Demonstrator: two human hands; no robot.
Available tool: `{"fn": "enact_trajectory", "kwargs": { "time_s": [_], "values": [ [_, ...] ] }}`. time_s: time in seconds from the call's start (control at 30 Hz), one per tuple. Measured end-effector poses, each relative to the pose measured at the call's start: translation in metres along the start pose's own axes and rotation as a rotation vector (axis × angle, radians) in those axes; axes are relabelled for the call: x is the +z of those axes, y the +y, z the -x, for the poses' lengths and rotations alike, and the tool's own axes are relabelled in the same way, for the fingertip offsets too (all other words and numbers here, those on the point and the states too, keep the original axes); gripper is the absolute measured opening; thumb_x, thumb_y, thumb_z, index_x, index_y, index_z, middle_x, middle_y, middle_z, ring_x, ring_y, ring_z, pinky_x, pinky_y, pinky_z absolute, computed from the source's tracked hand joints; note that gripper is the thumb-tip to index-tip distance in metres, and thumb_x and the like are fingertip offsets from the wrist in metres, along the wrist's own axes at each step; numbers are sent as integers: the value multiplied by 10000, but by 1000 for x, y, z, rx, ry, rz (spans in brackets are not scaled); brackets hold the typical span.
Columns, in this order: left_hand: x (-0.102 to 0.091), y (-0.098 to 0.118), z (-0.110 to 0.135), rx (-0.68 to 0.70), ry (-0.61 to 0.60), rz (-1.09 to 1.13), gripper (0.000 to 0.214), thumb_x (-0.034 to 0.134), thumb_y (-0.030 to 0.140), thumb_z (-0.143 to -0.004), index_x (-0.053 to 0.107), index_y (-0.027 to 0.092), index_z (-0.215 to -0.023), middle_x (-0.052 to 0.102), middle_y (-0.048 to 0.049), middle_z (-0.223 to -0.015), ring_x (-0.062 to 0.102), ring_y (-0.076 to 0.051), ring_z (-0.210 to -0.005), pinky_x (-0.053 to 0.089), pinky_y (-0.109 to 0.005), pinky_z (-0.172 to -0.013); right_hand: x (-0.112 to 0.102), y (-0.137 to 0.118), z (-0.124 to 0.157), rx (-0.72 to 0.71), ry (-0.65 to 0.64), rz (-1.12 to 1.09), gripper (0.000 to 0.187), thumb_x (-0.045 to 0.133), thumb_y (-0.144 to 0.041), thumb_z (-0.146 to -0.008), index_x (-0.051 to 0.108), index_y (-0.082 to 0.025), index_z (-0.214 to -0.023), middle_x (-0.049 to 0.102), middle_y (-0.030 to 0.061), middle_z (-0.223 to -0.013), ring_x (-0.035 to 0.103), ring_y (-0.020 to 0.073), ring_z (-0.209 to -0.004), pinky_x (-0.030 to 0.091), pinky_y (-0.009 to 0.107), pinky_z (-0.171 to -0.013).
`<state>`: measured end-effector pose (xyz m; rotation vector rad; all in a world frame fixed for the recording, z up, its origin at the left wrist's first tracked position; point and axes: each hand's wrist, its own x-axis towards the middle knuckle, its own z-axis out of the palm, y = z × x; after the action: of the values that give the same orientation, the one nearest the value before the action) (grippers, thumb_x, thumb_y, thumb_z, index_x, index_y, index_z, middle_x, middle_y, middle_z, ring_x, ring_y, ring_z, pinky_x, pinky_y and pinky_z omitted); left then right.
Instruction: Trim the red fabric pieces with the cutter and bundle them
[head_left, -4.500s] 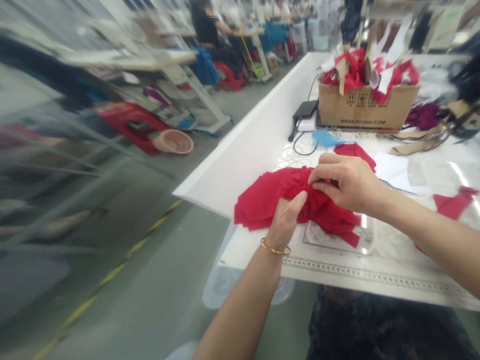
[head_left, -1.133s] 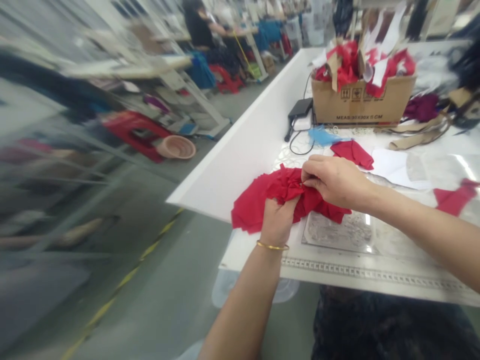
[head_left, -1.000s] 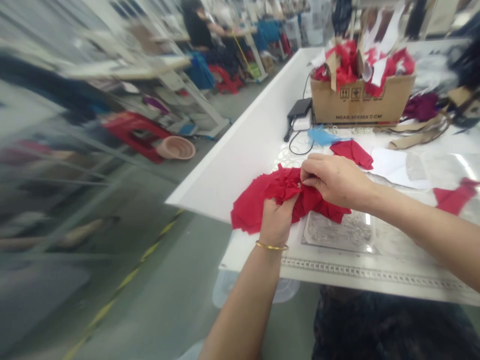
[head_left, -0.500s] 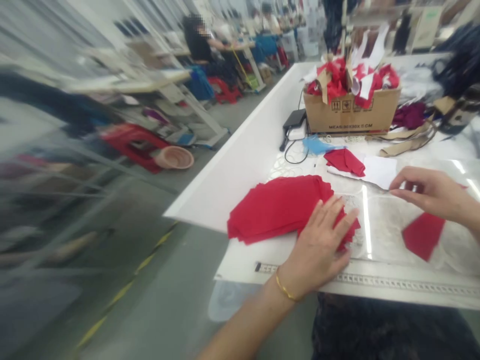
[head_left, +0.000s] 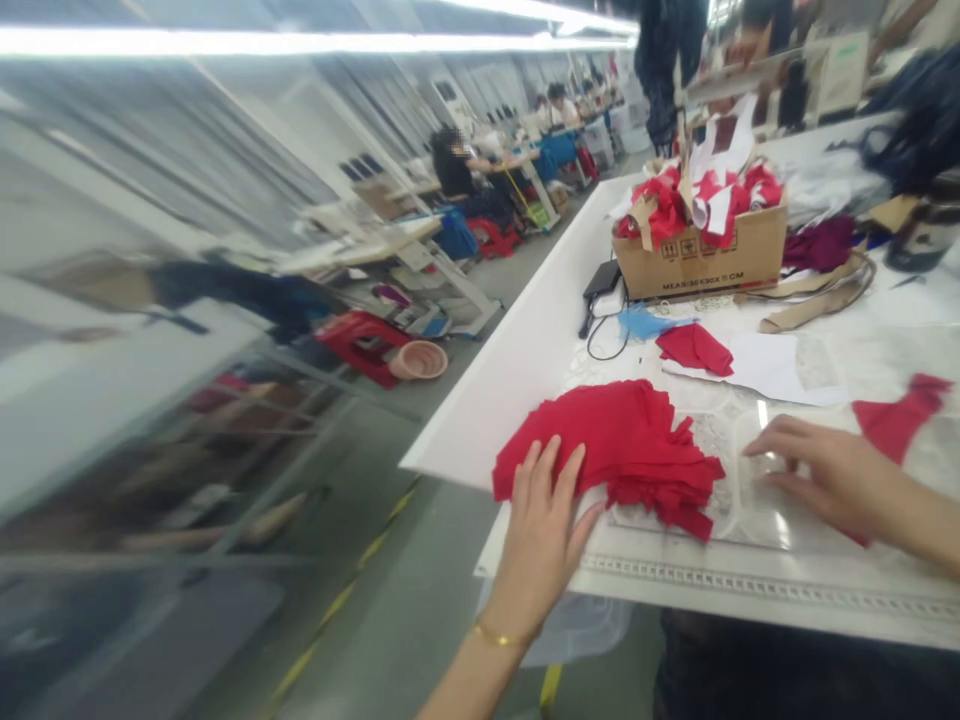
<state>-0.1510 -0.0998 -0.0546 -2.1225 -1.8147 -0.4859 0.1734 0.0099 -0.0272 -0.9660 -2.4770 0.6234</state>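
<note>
A: Where does the red fabric stack lie in relation to the hands?

B: Directly ahead of the left hand, near the front edge of the counter. Its long axis runs sideways, roughly along that edge, and the pieces fan out into ragged points along the far and right sides.

A: Which hand is nearer to it?

B: The left. It is open with the fingers spread, and the fingertips lie on the stack's near left edge. It rests there without pinching or gathering any of the cloth.

A: And the right hand?

B: Also open, lying palm down with the fingers spread on a clear plastic sheet. Its fingertips are just beside the stack's right end, apart from the red cloth, and it holds nothing.

A: Is there any other red cloth within reach?

B: Yes. A loose red piece lies just beyond the right hand, and a second red piece lies past the stack's far side, overlapping a white paper sheet.
</note>
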Motion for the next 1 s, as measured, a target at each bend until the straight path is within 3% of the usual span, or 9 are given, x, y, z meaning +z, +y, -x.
{"fn": "enact_trajectory", "kwargs": {
  "time_s": [0.13,0.3,0.47,0.6,0.7,0.77,0.87,1.0],
  "values": [
    [15,-26,10,-33,-5,40,610,514,258,-932,313,281,-1508,340,-172,-1524,296,-401,-1433,369,-631,-1102,26,-40,-17,-248,-154,185,433,600,-181,-853,635,-280,-1273,569,114,-1334,590,279,-1066,539,356,-719],
    [31,-48,-7,13,-67,74,573,379,114,-926,398,266,-1478,371,-105,-1531,266,-326,-1461,319,-583,-1166,43,-48,-24,-202,-284,263,289,550,-199,-901,681,-240,-1155,576,110,-1309,548,281,-1072,492,434,-832],
    [39,-67,-27,191,-68,66,659,350,88,-918,287,318,-1532,427,-69,-1502,325,-281,-1439,336,-544,-1168,45,-42,-12,-179,-244,225,331,559,-220,-900,643,-241,-1219,571,91,-1314,535,270,-1073,479,421,-858],
    [24,-66,-32,277,-5,10,687,399,182,-940,162,345,-1564,415,-91,-1505,387,-314,-1398,417,-558,-1100,31,-26,2,-224,-92,151,325,595,-210,-872,654,-198,-1191,616,103,-1220,550,244,-998,503,391,-855],
    [2,-48,-37,327,53,-1,651,400,189,-940,214,285,-1556,411,-138,-1491,413,-336,-1367,436,-560,-1070,9,2,17,-151,27,203,272,542,-131,-871,680,-164,-1102,646,109,-1154,568,240,-989,530,375,-813],
    [-10,-26,-41,346,85,42,588,404,149,-935,318,236,-1510,454,-147,-1442,439,-309,-1342,449,-499,-1068,-9,25,27,-71,80,281,295,470,-81,-885,684,-151,-1075,654,115,-1121,576,232,-987,539,371,-811],
    [-18,23,-49,418,97,158,411,459,89,-921,509,173,-1321,537,-132,-1332,505,-248,-1258,456,-382,-1057,-29,58,40,55,147,409,372,412,-25,-867,673,-151,-1098,647,124,-1115,576,236,-979,548,396,-812],
    [-11,104,-60,521,71,420,197,487,85,-925,584,138,-1089,623,-93,-1076,566,-201,-1062,503,-320,-941,-39,85,52,129,167,452,451,411,14,-803,648,-159,-1146,623,128,-1165,566,258,-1027,555,431,-841]
  ]
}}
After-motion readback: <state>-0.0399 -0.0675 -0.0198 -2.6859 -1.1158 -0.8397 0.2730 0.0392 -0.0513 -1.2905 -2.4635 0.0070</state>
